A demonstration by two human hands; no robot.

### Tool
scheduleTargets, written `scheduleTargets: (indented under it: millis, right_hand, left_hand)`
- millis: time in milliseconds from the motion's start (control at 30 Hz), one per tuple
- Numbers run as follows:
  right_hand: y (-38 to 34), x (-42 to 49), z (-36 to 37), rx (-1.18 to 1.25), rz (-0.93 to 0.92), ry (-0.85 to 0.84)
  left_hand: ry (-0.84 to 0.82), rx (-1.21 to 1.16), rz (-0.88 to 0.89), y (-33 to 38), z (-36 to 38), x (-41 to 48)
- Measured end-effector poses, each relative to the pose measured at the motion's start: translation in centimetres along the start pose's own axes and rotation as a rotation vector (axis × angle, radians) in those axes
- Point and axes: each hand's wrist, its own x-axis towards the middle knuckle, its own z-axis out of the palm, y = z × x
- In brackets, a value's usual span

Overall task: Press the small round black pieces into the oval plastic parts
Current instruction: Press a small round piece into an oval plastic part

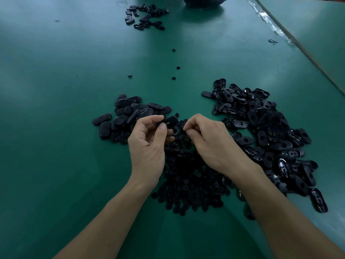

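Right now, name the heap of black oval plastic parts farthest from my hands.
The small scattered heap at the green table's far end; the left heap and right heap lie much nearer.

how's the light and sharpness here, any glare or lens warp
Head view: dim, cool light; soft pale sheen on the green table at upper left; the pile of round pieces merges into a dark mass, detail lost; far oval parts look soft; wide-angle lens spreads the forearms towards the lower corners.
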Motion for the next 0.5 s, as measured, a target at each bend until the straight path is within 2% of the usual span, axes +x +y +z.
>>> scheduleTargets:
  millis: [133,267,367,500]
  right_hand:
    - [-0.22,-0.2,-0.27,0.042,0.046,-0.067]
    - [-0.2,-0.26,-0.26,0.023,0.017,-0.042]
    - [-0.12,-0.31,-0.32,0.041,-0.002,0.014]
    - [-0.59,-0.32,-0.71,0.147,-0.065,0.174]
  left_hand:
    - [-0.003,0.014,0.001,-0.02,0.03,-0.02]
    - [-0.008,0.019,-0.002,-0.04,0.05,0.07]
    - [-0.013,0.023,-0.004,-0.12,0.03,0.07]
    - [-0.023,0.026,0.0,0.04,0.1,-0.09]
